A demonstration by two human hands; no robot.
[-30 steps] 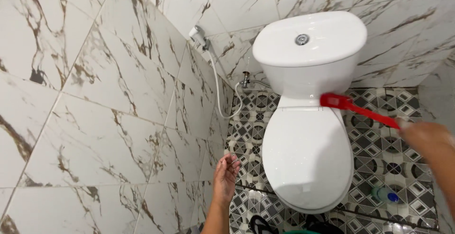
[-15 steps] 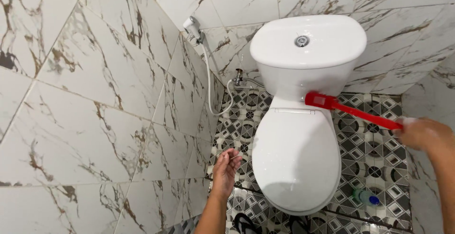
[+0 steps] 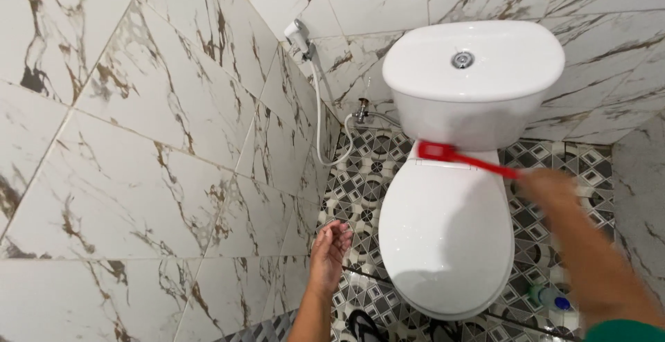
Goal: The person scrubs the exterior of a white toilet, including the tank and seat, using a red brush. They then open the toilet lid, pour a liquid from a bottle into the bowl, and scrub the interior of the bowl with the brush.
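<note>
From the head view, the right hand [image 3: 554, 191], blurred, closes its grip around the handle of a red plastic brush [image 3: 463, 158], whose flat head rests at the far end of the closed toilet lid [image 3: 443, 238], just under the cistern [image 3: 478, 82]. The lid is a smooth, glossy white oval; the cistern is rounded with a small chrome button on top. The left hand [image 3: 330, 245] hangs open and holds nothing, fingers loosely curled, between the bowl and the marbled left wall [image 3: 138, 127]. A narrow strip of patterned black-and-white floor [image 3: 357, 176] runs on that side, with a spray hose [image 3: 320, 117] against the wall. Compared with half a second ago, the brush head sits further left along the hinge line.
</note>
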